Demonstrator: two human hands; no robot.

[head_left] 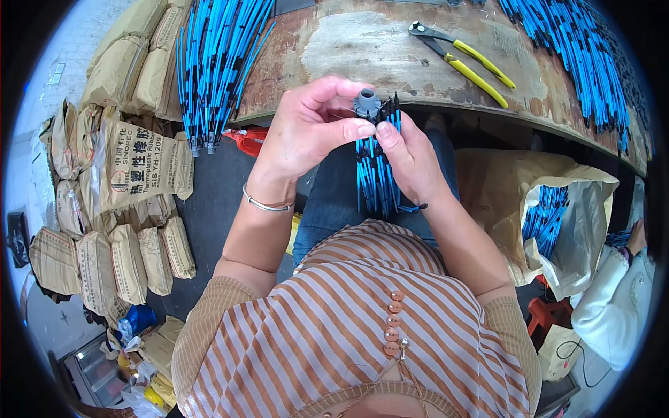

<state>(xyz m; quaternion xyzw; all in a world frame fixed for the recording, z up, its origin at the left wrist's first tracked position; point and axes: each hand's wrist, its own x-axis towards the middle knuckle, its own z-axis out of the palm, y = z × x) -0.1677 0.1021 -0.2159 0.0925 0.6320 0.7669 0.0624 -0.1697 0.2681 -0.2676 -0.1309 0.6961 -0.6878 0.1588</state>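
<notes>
Above my lap, my left hand [306, 125] is closed around a grey round plastic fitting [367, 104] with a ribbed rim and a short hollow neck on top. Its thumb presses on the fitting's side. A bundle of thin blue tubes with black bands [373, 177] hangs below the fitting, between both hands. From the right, my right hand [414, 160] pinches black-tipped blue tubes [391, 108] against the fitting's side, thumb in front. Some of its fingers are hidden behind the bundle.
Yellow-handled pliers [470, 66] lie on the worn wooden table [348, 42]. Blue tube bundles rest at its left [219, 63] and right [585, 70]. A paper sack [495, 209] with more tubes stands at right, near another person's sleeve [613, 306]. Brown paper sacks [125, 258] are stacked left.
</notes>
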